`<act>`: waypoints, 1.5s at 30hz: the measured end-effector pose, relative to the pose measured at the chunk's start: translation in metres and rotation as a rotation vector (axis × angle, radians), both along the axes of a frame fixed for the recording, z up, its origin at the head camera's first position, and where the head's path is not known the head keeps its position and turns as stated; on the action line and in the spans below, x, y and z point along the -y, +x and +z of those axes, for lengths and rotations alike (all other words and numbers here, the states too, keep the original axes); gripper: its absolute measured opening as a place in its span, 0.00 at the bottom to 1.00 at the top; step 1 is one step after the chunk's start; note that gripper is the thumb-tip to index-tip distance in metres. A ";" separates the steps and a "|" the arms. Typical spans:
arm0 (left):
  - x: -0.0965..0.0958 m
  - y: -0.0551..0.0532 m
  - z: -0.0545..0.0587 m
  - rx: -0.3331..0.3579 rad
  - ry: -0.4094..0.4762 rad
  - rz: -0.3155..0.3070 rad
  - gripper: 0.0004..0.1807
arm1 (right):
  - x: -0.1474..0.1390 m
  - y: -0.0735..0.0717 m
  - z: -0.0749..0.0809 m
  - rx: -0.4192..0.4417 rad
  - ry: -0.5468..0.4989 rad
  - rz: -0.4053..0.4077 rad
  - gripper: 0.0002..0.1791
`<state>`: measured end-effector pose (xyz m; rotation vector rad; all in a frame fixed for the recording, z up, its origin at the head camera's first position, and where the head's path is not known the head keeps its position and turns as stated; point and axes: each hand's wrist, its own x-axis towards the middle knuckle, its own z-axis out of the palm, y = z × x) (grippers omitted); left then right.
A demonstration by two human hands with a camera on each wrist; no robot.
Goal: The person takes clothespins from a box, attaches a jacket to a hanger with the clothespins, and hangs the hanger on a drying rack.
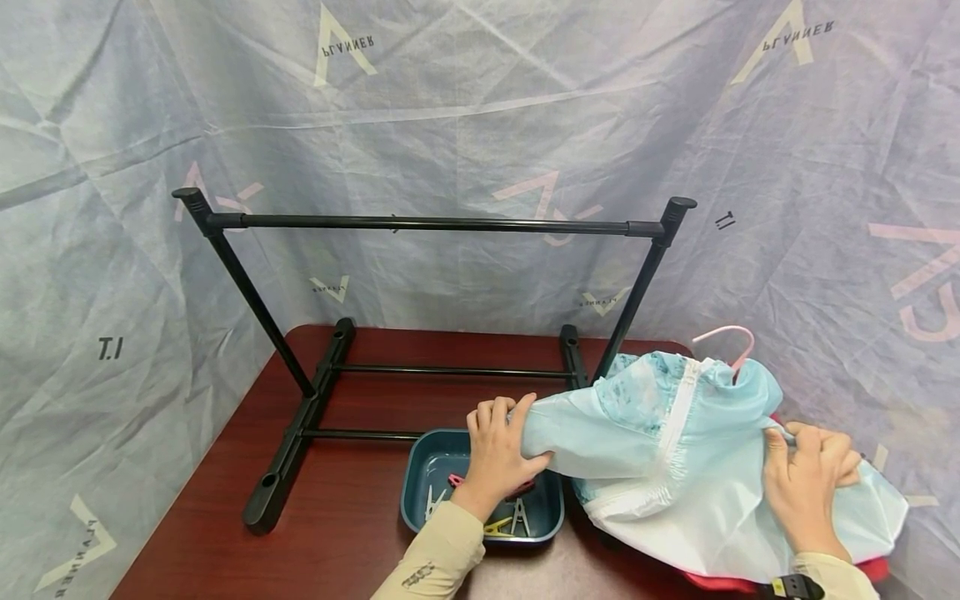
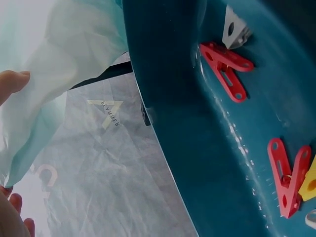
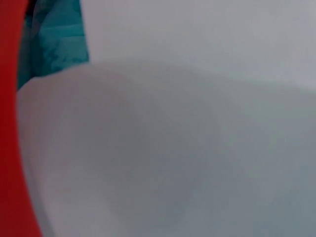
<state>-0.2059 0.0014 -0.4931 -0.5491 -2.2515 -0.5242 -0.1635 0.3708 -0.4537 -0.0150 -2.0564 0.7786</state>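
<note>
A light blue and white garment with a white trim strip is spread over the table's right side. The pink hook of a hanger rises from its neck. My left hand grips the end of its left-hand sleeve above the basin, thumb below and fingers on top. In the left wrist view, fingertips lie against the pale cloth. My right hand pinches the garment's right side between thumb and fingers. Pale cloth fills most of the right wrist view, hiding that hand.
A dark teal basin holds several clothespins, including a red clothespin and a yellow clothespin. Behind it stands a black rack on the dark red table. A red object shows beneath the garment.
</note>
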 end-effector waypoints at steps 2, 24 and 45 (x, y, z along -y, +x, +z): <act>0.001 0.000 0.000 0.010 -0.001 -0.005 0.49 | 0.000 0.000 0.000 -0.010 0.001 0.002 0.44; -0.010 -0.001 0.008 -0.028 -0.023 -0.071 0.48 | 0.002 -0.001 -0.001 -0.064 0.041 0.016 0.44; -0.023 -0.002 0.015 -0.080 -0.105 -0.085 0.52 | 0.005 -0.004 -0.004 -0.018 0.026 0.010 0.43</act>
